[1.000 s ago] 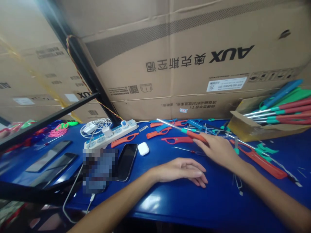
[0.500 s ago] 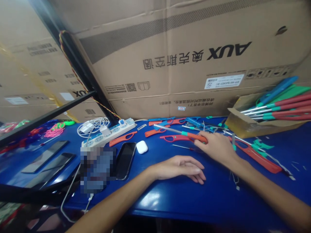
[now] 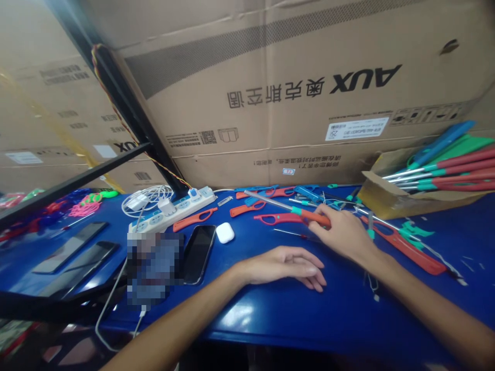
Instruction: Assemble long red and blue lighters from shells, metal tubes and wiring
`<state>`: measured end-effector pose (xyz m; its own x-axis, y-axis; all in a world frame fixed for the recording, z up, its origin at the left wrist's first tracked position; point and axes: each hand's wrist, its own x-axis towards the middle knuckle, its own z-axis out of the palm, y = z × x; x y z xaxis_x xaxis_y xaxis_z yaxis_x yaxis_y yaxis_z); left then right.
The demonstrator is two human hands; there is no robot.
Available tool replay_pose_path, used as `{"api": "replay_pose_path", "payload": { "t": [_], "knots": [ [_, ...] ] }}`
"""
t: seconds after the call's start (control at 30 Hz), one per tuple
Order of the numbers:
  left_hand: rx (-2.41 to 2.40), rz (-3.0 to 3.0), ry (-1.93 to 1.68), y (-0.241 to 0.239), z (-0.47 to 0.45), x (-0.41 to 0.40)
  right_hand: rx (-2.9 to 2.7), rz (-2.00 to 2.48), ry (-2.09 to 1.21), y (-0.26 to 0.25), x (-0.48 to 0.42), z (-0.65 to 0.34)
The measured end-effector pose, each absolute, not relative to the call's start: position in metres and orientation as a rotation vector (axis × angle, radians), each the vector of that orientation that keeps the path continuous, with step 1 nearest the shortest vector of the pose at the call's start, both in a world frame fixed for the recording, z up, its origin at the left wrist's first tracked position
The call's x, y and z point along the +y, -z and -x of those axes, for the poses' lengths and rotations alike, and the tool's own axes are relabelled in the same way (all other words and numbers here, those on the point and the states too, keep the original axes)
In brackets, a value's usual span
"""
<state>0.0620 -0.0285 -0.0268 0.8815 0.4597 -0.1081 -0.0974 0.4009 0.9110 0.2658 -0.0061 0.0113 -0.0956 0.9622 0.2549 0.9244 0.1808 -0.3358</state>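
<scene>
Head view: the right hand (image 3: 344, 232) grips an orange lighter (image 3: 317, 219) by its handle, thumb and fingers closed around it. The lighter is over the middle of the blue table (image 3: 270, 322), its green collar and metal tube (image 3: 266, 199) reaching out from the hand toward the far left. The left hand (image 3: 286, 267) lies low and near, to the left of the right hand and apart from it, its fingers side by side and loosely bent, not clenched; whether it touches the tabletop I cannot tell.

Just beyond the right hand lies a red handle (image 3: 274, 220), and a thin metal rod (image 3: 286, 233) lies between the two hands and that handle. Another red lighter (image 3: 410, 250) rests to the right, beside green scraps (image 3: 417, 229). At the far right, an open cardboard box (image 3: 390, 201) holds a bundle of lighters (image 3: 460, 167), tubes pointing left.

Left of the hands are a white case (image 3: 225, 233), a dark phone (image 3: 200, 255) and a power strip (image 3: 178, 208). A big carton (image 3: 247, 118) with upside-down print stands behind.
</scene>
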Motion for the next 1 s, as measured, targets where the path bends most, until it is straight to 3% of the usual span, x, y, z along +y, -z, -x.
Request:
{"api": "replay_pose_path", "payload": {
  "t": [0.33,0.43,0.57,0.67,0.8,1.0],
  "knots": [
    [0.366,-1.120,-0.350,0.026,-0.064,-0.029,-2.024,1.777,-0.236,-0.007,-0.006,-0.264],
    [0.402,-1.156,-0.434,0.025,-0.064,-0.029,-1.894,1.570,-0.661,-0.003,-0.004,-0.263],
    [0.605,-1.291,-0.838,0.026,-0.062,-0.024,-1.781,1.311,-1.190,-0.001,-0.005,-0.260],
    [0.748,-1.352,-1.088,0.025,-0.059,-0.021,-1.910,1.248,-1.010,-0.002,-0.011,-0.255],
    [0.899,-1.451,-1.162,0.019,-0.055,-0.022,-2.057,1.268,-0.730,-0.002,-0.018,-0.251],
    [0.980,-1.489,-1.227,0.013,-0.052,-0.018,-1.969,1.282,-1.161,-0.001,-0.021,-0.245]
  ]
}}
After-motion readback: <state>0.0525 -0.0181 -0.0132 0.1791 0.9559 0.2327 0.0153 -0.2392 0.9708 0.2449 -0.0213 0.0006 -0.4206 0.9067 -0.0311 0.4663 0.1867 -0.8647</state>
